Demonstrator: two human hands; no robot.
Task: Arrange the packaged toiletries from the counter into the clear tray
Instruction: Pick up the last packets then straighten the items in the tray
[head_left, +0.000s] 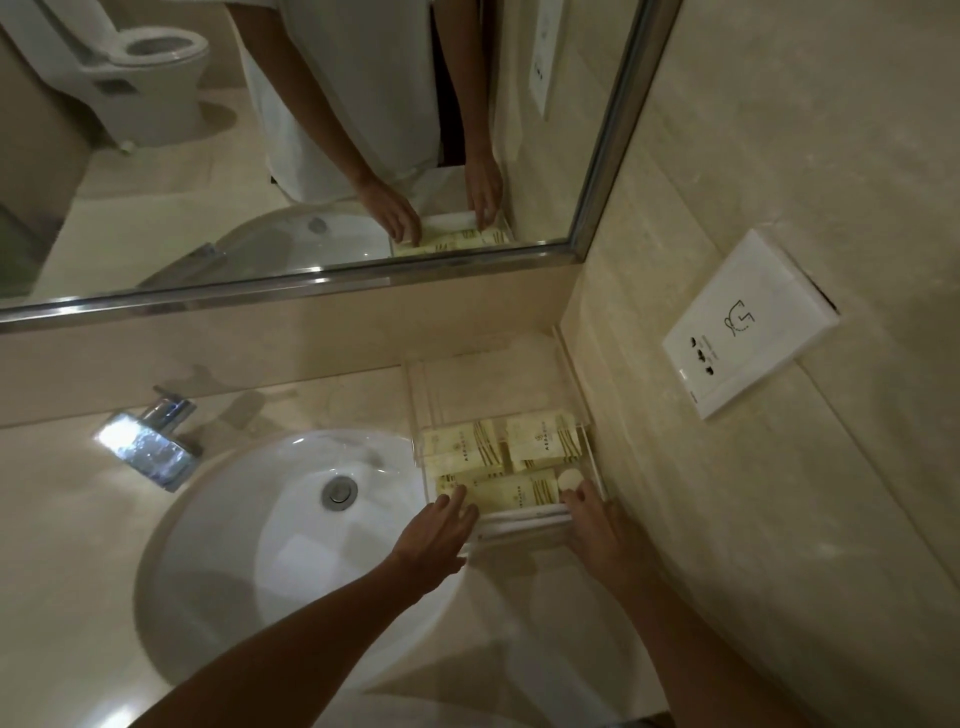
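Here, at a beige stone counter (78, 519), you stand over the basin; on the far left a chrome tap (148, 441) juts toward the white sink (249, 519), its drain near the middle; your left hand (434, 530) reaches from the bowl's rim to the near left corner of the clear tray (571, 374), fingers straight and relaxed, tips touching a long cream packet (506, 491) lying across the front; behind it two more cream packets (501, 441) sit side by side inside the tray; your right hand (597, 519) rests at the near right corner, fingers extended beside a small round white item (569, 478), gripping nothing visible; a wall socket plate (748, 322) is fixed on the right; the mirror (311, 130) above reflects both hands.
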